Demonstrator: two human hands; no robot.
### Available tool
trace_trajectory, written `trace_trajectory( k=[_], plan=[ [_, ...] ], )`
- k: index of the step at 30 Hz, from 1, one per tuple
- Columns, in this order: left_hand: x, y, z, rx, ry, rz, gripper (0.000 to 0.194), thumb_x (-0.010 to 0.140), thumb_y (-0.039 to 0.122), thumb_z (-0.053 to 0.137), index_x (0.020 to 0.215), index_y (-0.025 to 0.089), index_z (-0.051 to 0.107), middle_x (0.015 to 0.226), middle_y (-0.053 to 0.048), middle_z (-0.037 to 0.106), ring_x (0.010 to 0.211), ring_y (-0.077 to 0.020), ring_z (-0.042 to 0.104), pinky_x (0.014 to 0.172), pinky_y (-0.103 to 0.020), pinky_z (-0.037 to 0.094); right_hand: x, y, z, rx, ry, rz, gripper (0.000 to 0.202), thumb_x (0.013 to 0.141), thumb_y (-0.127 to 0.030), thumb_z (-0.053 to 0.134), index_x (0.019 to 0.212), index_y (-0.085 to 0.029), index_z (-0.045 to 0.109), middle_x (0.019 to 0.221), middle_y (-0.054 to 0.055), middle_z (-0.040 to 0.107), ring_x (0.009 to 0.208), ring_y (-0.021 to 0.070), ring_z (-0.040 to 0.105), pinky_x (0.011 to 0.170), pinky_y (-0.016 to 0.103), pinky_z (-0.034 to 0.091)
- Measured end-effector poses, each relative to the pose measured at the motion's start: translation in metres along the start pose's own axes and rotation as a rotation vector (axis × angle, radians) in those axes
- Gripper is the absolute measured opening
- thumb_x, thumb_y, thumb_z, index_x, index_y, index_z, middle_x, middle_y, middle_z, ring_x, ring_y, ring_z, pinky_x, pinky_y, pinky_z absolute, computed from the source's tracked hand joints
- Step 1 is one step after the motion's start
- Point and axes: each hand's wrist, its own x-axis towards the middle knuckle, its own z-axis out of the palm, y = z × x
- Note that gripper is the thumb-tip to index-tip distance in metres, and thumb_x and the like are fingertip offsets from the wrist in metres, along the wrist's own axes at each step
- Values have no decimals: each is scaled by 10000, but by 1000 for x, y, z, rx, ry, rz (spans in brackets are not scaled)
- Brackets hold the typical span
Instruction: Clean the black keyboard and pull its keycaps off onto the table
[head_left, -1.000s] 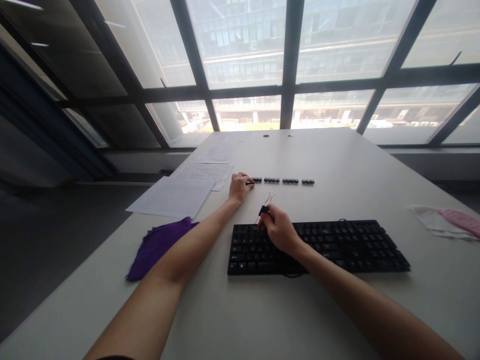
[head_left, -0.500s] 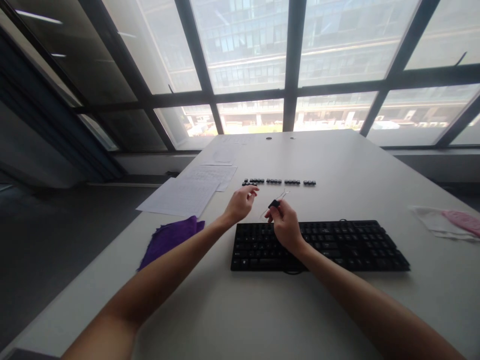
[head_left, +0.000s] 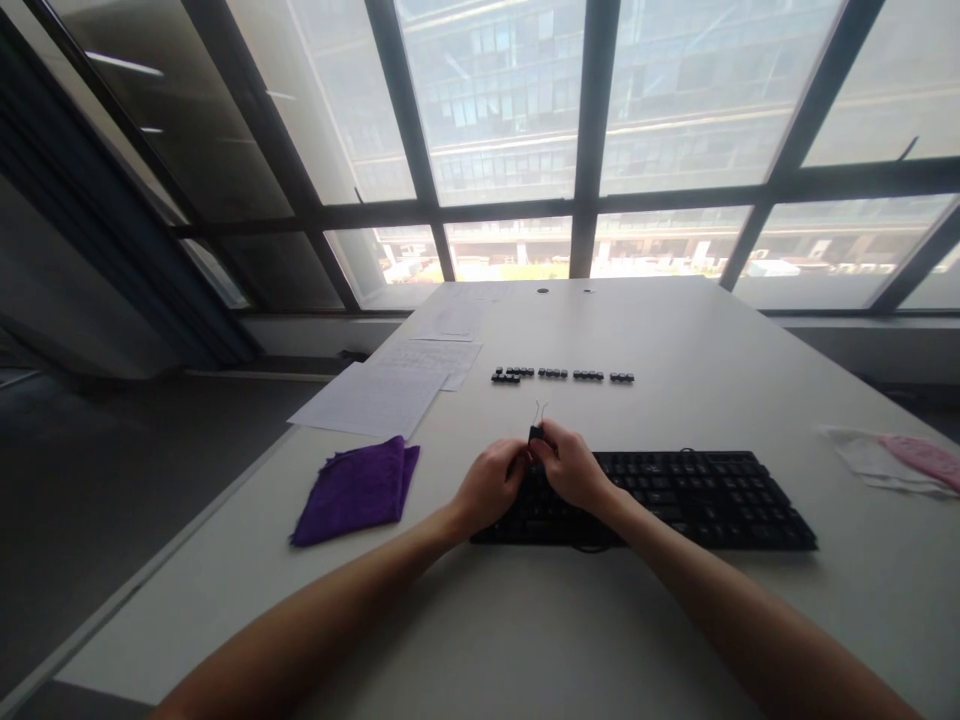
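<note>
1. Keyboard (head_left: 690, 500), black, lies flat on the white worktop (head_left: 442, 620), and the two hands cover a good bit of its left end
2. So the right hand (head_left: 571, 463) is clamped on the black middle of a little wire tool (head_left: 536, 434), with two thin wire ends poking up and away from the person
3. The left hand (head_left: 491, 483) is right up against the right one, over the left part of the keyboard, fingers bunched by the lower end of the wire tool. Can't tell if it's actually pinching anything, the fingertips are hidden
4. Past the keyboard there's a line of small black keycaps (head_left: 553, 373) in four clusters running left to right, plus a short second row just in front of the leftmost cluster. Too small to read any of them
5. Over to the left there's a folded purple cloth (head_left: 352, 495), and beyond it some printed papers (head_left: 367, 398), a few of them overlapping
6. Far right has a white cloth (head_left: 862, 458) with a pink cloth (head_left: 922, 458) next to it, kinda touching
7. Big windows (head_left: 510, 120) with dark frames behind the worktop, and a dark blue curtain (head_left: 120, 210) off to the left
</note>
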Motion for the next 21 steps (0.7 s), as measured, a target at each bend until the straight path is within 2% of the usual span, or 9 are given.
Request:
trace_trajectory(
  k=[5, 15, 21],
  plan=[
    [-1, 1, 1, 13, -18, 30, 184, 892, 92, 493, 939, 211, 625, 943, -49, 670, 913, -210, 608, 844, -353, 484, 2, 0, -4, -17, -12, -13, 157, 912, -226, 479, 757, -225, 503, 659, -15, 583, 618, 160, 499, 594, 260, 336],
    [-3, 0, 3, -15, 5, 27, 186, 909, 79, 440, 875, 190, 586, 896, -45, 598, 857, -180, 564, 791, -296, 462, 0, 2, -4, -103, -93, -19, 116, 913, -219, 487, 808, -214, 534, 718, 8, 631, 671, 175, 543, 634, 266, 381],
    [-2, 0, 2, 13, -18, 33, 149, 882, 90, 476, 833, 189, 576, 851, -42, 609, 839, -189, 555, 768, -301, 451, -12, 2, -3, -219, -93, -108, 137, 939, -194, 458, 831, -221, 538, 758, 26, 641, 679, 182, 562, 653, 274, 391]
  ],
)
